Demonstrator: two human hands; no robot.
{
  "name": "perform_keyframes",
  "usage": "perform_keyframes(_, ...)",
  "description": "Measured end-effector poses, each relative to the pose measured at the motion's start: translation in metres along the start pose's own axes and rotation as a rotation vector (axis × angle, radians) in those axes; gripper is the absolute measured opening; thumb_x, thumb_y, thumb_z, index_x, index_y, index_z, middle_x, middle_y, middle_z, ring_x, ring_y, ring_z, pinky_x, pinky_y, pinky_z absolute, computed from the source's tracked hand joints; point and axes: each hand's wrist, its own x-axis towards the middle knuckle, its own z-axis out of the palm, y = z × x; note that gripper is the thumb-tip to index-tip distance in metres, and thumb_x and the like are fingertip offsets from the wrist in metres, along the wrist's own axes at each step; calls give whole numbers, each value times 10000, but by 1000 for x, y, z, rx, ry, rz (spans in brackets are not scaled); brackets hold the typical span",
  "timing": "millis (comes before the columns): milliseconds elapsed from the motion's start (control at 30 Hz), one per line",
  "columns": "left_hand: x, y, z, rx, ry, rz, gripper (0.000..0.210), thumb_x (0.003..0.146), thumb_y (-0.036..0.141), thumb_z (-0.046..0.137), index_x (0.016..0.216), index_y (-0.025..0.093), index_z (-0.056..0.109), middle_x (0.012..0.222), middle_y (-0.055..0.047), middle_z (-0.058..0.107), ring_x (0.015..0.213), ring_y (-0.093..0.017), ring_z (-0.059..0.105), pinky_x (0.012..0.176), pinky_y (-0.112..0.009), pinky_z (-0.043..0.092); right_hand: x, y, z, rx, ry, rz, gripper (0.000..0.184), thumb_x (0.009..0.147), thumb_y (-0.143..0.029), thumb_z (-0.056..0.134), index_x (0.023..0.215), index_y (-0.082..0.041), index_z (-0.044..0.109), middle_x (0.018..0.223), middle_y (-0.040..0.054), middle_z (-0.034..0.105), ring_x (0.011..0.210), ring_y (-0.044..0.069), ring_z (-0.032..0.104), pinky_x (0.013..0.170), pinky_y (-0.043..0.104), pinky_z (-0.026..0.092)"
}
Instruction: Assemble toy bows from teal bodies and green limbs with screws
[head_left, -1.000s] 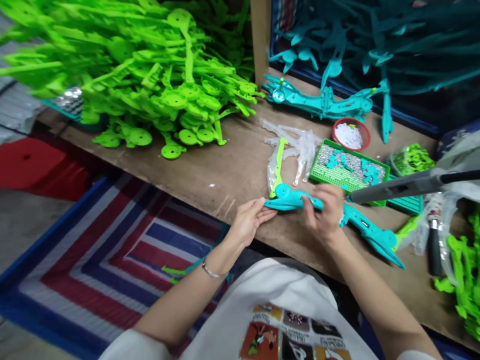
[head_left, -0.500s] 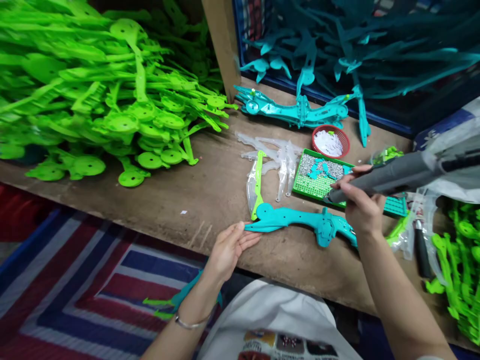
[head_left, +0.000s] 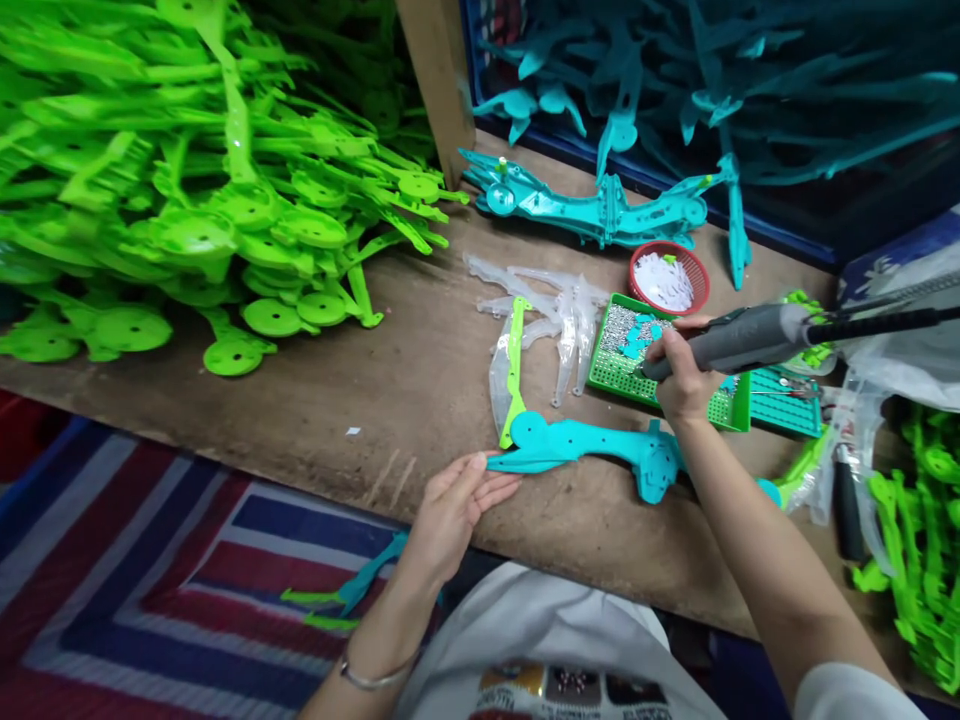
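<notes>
My left hand [head_left: 461,505] pinches the pointed left end of a long turquoise plastic part [head_left: 600,440] lying near the front edge of the bench. In my right hand [head_left: 686,375] is a grey electric screwdriver [head_left: 750,338], its cable running off to the right. The tool's tip is over the green perforated tray [head_left: 619,375], which holds small silver screws and a few turquoise pieces. Whether the tip touches a screw cannot be made out. A lime-green strip [head_left: 514,370] on a clear plastic piece lies just behind the turquoise part.
Lime-green parts [head_left: 247,220] are heaped at the left. Turquoise assemblies [head_left: 585,205] lie at the back, by a red basket [head_left: 697,270] of white pieces. Clear plastic parts [head_left: 574,330] sit mid-bench. A black-handled tool [head_left: 847,505] and more green parts [head_left: 919,560] are at the right.
My right hand has moved left with the screwdriver, bringing its tip further over the green tray. My left hand keeps its hold on the turquoise part.
</notes>
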Motion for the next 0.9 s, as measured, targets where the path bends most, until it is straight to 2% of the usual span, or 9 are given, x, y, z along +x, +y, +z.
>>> perform_keyframes(300,0,0,0,-5,7,0,560,749,548,830,1072,113,689,1033,-154,786,956,-280,764,961,-473,582,0,-2,2,-11,-41,51,221,834,-387,701,891,-233,553,578,-75,530,475,130,560,506,295,472)
perform_keyframes(600,1,-3,-1,-7,-25,20,549,767,559,813,1070,118,691,1037,-157,784,974,-287,761,980,-483,573,-1,-3,2,17,-42,7,207,834,-332,703,962,-233,574,576,-83,555,461,124,543,509,288,451)
perform_keyframes(900,2,-4,0,-28,-37,42,528,795,556,796,1061,117,674,970,-133,784,939,-278,766,951,-470,591,2,-7,4,6,-39,42,211,793,-348,716,889,-226,574,551,-77,555,437,127,528,494,295,459)
